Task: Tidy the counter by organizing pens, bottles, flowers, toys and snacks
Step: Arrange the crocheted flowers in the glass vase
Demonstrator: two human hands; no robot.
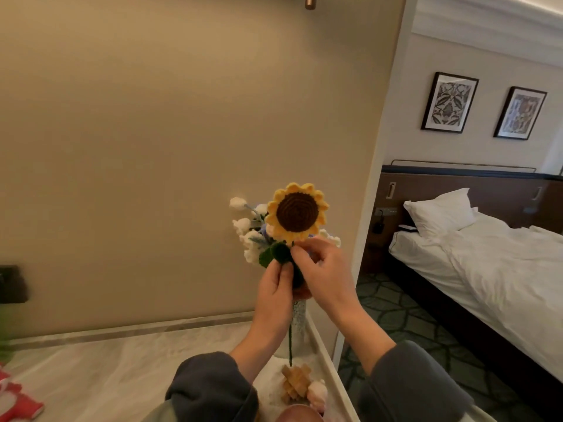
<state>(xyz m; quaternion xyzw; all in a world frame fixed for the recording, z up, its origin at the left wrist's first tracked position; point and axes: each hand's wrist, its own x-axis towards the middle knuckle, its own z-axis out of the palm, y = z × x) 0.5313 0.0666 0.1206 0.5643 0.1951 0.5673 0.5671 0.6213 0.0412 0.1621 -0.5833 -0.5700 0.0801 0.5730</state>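
A crocheted sunflower [297, 212] was held up in the middle of the frame, its thin green stem [290, 345] hanging free toward the lower centre. The stem was gripped just under the leaves by the left hand [274, 287], fingers curled round it, while the base of the bloom was pinched between thumb and fingertips of the right hand [323, 269]. Directly behind the hands, a pale vase [300, 318] already filled with white flowers [243, 226] was seen close to the right edge of the counter [122, 360]. A wooden puzzle [294, 382] and a pink soft toy [316, 391] lay just below the stem's tip, and a red packet [15, 400] was visible at the lower left. The sunflower appeared not yet to be seated in the vase. Trouble could be expected if the limp stem were steered badly: the crowded mouth might be missed, or the white flowers pushed out. Because the vase was placed so near the edge, it could be tipped off by a firm downward push. The bloom might also be bent over if the pinch were tightened.
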